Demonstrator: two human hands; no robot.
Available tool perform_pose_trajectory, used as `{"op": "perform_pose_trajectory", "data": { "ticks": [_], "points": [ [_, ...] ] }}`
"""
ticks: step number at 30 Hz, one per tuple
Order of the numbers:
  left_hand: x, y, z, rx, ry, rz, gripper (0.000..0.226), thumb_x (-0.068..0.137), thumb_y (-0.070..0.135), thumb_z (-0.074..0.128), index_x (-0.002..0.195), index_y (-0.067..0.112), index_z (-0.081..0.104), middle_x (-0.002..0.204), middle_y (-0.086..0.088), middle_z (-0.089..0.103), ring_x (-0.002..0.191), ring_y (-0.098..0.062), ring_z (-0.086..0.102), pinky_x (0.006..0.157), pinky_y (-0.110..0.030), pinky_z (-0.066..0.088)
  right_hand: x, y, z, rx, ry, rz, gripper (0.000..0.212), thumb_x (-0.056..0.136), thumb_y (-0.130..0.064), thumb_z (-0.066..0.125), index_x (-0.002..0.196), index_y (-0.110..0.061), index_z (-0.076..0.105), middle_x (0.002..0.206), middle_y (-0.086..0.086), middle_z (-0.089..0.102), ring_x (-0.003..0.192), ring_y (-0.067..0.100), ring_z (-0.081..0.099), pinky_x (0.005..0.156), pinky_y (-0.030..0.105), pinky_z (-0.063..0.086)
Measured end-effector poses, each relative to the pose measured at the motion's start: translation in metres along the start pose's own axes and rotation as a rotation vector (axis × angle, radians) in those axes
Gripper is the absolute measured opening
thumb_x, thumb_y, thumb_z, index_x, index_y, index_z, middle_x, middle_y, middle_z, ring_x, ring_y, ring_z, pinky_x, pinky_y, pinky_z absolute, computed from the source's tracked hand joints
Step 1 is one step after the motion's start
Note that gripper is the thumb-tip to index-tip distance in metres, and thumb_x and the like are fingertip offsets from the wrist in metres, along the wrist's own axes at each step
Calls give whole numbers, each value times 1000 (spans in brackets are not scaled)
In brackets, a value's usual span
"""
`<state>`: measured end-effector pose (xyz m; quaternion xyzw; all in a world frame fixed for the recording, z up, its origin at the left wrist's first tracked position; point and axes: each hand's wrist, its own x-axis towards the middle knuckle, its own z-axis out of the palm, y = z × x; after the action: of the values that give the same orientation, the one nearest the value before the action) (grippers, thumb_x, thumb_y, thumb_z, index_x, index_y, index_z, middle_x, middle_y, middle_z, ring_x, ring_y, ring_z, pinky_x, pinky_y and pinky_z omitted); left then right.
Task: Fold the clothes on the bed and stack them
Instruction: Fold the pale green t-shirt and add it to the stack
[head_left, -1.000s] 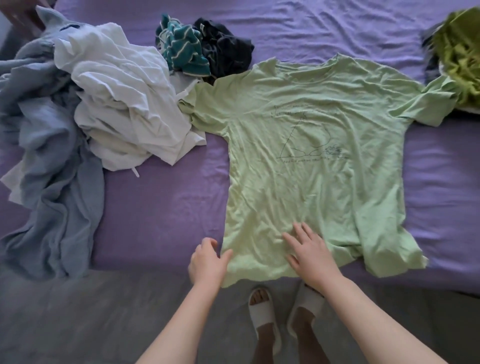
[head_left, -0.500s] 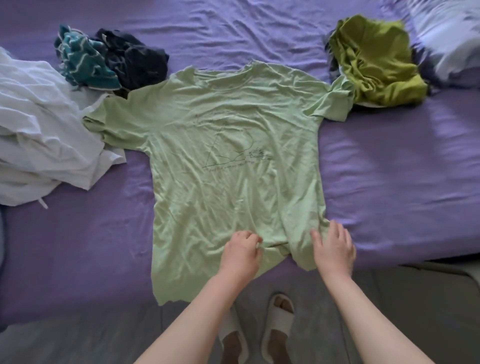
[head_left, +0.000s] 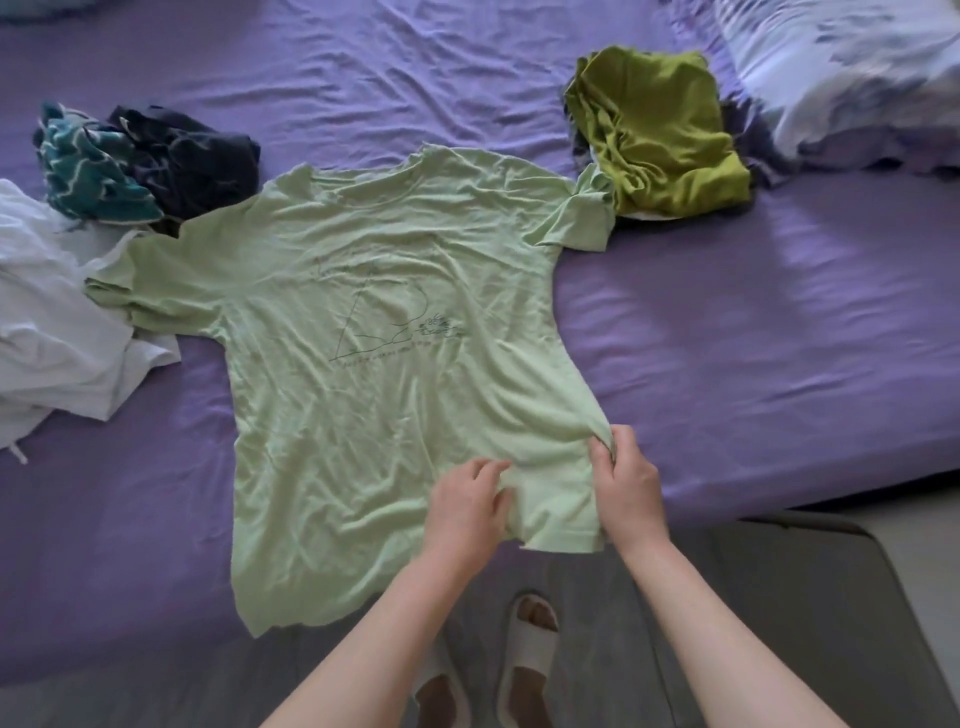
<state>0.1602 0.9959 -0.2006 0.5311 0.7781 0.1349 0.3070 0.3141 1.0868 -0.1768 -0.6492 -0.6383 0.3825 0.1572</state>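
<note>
Purple sheet (head_left: 727, 364), wrinkled, across the bed. Pale patterned pillow (head_left: 852, 78) at far right corner. Grey floor (head_left: 156, 686) below, with two white slippers (head_left: 530, 654) near the bed's edge.

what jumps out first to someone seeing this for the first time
A pale green t-shirt lies spread flat across the middle of the purple bed, with the left hand and right hand gripping its near right hem. An olive green garment sits bunched beyond its right sleeve.

Bare forearms, no sleeves visible; seemingly white open-toed slide sandals (head_left: 527, 654).
</note>
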Motion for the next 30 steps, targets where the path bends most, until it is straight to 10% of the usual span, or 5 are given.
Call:
{"op": "perform_pose_trajectory", "data": {
  "ticks": [4, 15, 24, 30],
  "points": [
    [10, 27, -8, -62, -102, 27, 44, 99, 40, 42, 142, 28, 43, 147, -1, 41, 133, -20, 36, 109, -29, 27, 4, -6, -21, -55, -193, 42, 13, 83, -32, 65, 87, -26, 54, 77, -12, 59, 83, 18, 57, 64, 27, 32],
    [17, 38, 13, 191, -453, -62, 41, 99, 34, 41, 140, 31, 43, 151, -6, 31, 136, -30, 27, 109, -39, 28, 19, 42, -52, -602, -253, 158, 23, 94, -27, 43, 114, -20, 51, 111, 8, 63, 100, 30, 57, 69, 32, 37],
    [-13, -10, 20, 277, -49, -389, 37, 87, 26, 58, 123, 22, 48, 124, -4, 44, 116, -23, 39, 92, -34, 38, 30, 43, -12, -566, -253, 21, 49, 92, -29, 57, 134, -16, 36, 131, 9, 47, 118, 33, 47, 95, 42, 39],
    [-22, -33, 27, 225, -86, -324, 32, 91, 32, 53, 123, 34, 53, 123, 5, 47, 119, -19, 36, 95, -32, 33, 40, 59, -12, -366, -122, 110, 33, 94, -11, 41, 126, -14, 46, 117, 19, 58, 102, 38, 53, 77, 41, 41]
  ]
}}
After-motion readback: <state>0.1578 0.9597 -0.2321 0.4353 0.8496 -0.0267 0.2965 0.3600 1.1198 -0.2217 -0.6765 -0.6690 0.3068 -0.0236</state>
